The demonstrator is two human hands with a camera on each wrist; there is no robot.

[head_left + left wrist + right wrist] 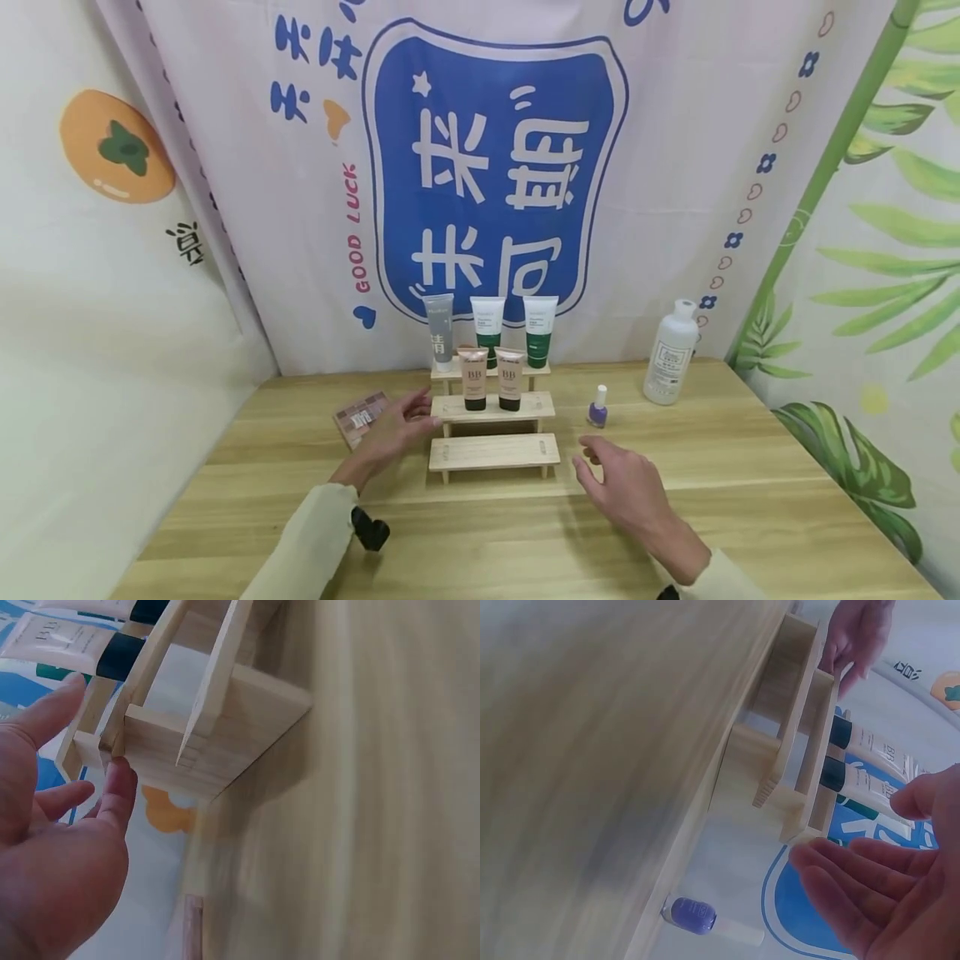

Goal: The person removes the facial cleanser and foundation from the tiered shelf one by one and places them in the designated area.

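A three-step wooden stand [495, 452] stands on the table. My left hand [393, 432] is at the left end of its middle step; in the left wrist view the fingertips [120, 780] meet that end. Nothing is held in it. My right hand [628, 490] hovers right of the stand, empty, fingers loosely bent. Two pink BB cream tubes [474, 379] with dark caps stand on the middle step. On the top step are a grey tube [439, 329] and two white-and-green tubes [538, 329]. The lowest step bears nothing.
Beyond my right hand stands a purple nail polish bottle [597, 412] with a white cap. A white bottle [670, 358] is at the back right. An eyeshadow palette [356, 417] lies behind my left wrist. A printed cloth [300, 208] hangs behind the table.
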